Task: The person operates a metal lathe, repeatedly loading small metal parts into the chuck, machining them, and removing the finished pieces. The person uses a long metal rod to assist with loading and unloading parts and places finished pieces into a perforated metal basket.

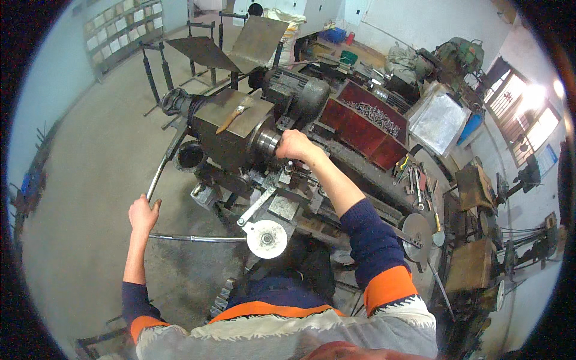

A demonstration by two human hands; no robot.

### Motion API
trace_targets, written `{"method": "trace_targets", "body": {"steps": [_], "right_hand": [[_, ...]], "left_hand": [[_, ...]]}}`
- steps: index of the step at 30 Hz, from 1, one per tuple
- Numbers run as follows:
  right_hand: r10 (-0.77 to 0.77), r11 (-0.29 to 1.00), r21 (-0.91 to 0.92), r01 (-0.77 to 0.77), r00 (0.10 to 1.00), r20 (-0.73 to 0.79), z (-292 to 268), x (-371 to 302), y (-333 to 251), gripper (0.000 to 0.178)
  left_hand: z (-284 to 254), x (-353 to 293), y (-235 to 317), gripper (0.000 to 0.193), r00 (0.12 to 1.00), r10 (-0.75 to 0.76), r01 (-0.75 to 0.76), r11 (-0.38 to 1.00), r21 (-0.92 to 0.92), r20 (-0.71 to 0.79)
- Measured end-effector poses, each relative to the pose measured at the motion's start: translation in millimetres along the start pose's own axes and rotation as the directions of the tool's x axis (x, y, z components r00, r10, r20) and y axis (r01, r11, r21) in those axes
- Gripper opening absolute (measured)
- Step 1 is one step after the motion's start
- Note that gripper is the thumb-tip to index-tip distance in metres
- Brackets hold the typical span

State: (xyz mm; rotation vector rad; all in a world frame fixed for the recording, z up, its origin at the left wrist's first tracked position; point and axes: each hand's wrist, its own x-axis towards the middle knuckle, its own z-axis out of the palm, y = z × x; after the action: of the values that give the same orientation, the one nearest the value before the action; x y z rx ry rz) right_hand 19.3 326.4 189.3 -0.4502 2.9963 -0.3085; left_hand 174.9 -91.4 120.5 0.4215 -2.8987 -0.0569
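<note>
My left hand (143, 215) is closed round the lower end of a long metal lever (159, 177), which slants up to the left end of the lathe's headstock (225, 129). At the shiny round spindle nose (268, 141), my right hand (294, 146) has its fingers curled in against the front face. Whatever those fingers hold is hidden. On top of the headstock lies a brush (233, 119) with a wooden handle. Below my right hand sit the lathe's tool post (288, 168) and slides. A white round handwheel (266, 239) is nearest to my body.
A polished bar (198, 238) sticks out leftward near the handwheel. Behind the lathe stand an electric motor (300, 90) and a red tray (360, 129) with metal shavings. Wrenches (418, 189) and other hand tools lie at the right. Metal stands (157, 72) rise at the far left.
</note>
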Motion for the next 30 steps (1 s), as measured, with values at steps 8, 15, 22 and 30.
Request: {"method": "trace_targets", "body": {"steps": [8,15,22,30], "right_hand": [[-0.43,0.733,0.285,0.618,0.745,-0.511,-9,-99,-15,0.039],[-0.303,0.792,0.248,0.558,0.712,-0.634,6,-134,-27,0.044],[-0.412,0.788,0.099,0.607,0.641,-0.648,6,-137,-49,0.038],[-0.422,0.824,0.137,0.55,0.757,-0.499,10,-127,-53,0.036]], "left_hand": [[-42,8,171,0.031,0.868,0.482,0.155,-0.038,-0.987,0.118],[-26,-20,268,0.034,0.626,0.775,0.563,-0.368,-0.74,0.092],[-27,-15,254,0.025,0.751,0.66,0.307,-0.333,-0.892,0.012],[-32,-9,240,0.024,0.797,0.605,0.072,-0.111,-0.991,-0.01]]}}
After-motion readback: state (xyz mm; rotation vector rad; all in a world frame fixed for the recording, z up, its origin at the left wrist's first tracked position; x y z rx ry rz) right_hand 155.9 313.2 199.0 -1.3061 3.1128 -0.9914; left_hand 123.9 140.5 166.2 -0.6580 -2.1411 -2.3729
